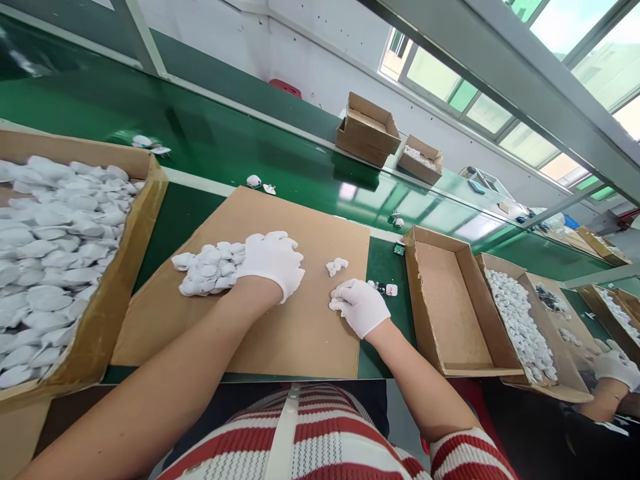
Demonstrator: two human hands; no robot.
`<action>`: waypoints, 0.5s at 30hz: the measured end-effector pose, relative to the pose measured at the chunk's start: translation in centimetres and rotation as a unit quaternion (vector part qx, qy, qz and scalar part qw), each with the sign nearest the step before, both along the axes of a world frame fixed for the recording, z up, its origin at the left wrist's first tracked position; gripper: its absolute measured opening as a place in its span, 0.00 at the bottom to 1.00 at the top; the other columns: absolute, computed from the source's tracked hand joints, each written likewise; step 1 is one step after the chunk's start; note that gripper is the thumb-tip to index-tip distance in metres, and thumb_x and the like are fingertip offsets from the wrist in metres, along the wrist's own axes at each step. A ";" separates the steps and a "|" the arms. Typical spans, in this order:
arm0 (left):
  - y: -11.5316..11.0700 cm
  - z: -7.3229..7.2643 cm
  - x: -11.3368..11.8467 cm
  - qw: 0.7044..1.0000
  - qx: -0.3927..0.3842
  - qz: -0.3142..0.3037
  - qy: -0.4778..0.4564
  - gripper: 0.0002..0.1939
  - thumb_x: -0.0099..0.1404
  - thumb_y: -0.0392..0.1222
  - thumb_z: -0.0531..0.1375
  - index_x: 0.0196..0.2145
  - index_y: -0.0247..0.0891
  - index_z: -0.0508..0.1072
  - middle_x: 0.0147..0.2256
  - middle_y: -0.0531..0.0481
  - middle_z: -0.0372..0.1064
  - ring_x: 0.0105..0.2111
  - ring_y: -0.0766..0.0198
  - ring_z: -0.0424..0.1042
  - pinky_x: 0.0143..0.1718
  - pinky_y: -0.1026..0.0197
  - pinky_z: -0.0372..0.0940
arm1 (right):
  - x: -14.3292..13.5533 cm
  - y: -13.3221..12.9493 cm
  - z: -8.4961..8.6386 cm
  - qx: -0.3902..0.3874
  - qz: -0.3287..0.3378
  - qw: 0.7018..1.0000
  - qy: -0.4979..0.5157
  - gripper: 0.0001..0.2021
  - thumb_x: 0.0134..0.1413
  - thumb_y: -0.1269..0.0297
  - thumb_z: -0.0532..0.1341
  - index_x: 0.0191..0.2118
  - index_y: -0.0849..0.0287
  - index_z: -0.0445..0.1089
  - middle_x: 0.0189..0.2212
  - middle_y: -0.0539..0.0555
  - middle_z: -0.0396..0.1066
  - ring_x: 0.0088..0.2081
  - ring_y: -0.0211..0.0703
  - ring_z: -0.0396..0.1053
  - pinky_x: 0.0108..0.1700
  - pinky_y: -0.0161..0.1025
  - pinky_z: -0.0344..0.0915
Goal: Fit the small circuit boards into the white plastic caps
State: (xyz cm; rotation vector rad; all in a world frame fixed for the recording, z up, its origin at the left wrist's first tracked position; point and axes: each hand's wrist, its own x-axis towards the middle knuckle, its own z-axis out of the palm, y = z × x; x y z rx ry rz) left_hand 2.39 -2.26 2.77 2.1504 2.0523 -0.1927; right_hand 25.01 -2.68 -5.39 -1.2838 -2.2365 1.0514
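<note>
White pieces pile (207,268): lying at centre left of the frame on the cardboard sheet (280,333), under the left hand's fingertips.
Left hand (273,262): resting flat and open-fingered on the pile, gripping nothing.
Right hand (357,305): its grip is curling closed, seemingly pinching a white piece; contents unclear.
Small clump (337,266): sitting just above the right hand.
Risk: pieces may be sliding off the sheet onto the green bench (175,220) if swept too widely.
Empty box (450,307): waiting right of centre.

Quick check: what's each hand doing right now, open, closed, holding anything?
Left hand: open, flat on the pile of white parts.
Right hand: curled on the cardboard sheet; any held part cannot be told.
</note>
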 end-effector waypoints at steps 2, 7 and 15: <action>-0.1 -0.2 0.0 1.000 0.012 0.003 0.007 0.15 0.66 0.45 0.57 0.41 0.45 0.84 0.61 0.44 0.73 0.67 0.43 0.56 0.58 0.41 0.53 | 0.5 0.1 0.8 0.003 -0.017 1.000 -0.003 0.06 0.54 0.72 0.66 0.28 0.56 0.76 0.32 0.52 0.75 0.32 0.39 0.71 0.38 0.37 0.69; 0.1 -0.3 -0.2 0.997 0.053 0.022 -0.054 0.12 0.66 0.41 0.58 0.35 0.43 0.84 0.54 0.44 0.77 0.63 0.43 0.61 0.55 0.40 0.53 | 3.3 1.7 4.9 0.017 -0.220 0.971 0.093 0.10 0.57 0.61 0.66 0.43 0.56 0.79 0.39 0.54 0.79 0.37 0.42 0.75 0.44 0.40 0.73; 0.1 -0.5 0.4 0.999 0.012 0.001 -0.038 0.15 0.67 0.41 0.57 0.44 0.44 0.82 0.60 0.43 0.73 0.64 0.46 0.62 0.55 0.43 0.56 | 5.9 9.1 8.2 0.069 -0.394 0.896 -0.193 0.17 0.67 0.58 0.60 0.56 0.51 0.80 0.52 0.56 0.79 0.53 0.49 0.75 0.59 0.43 0.69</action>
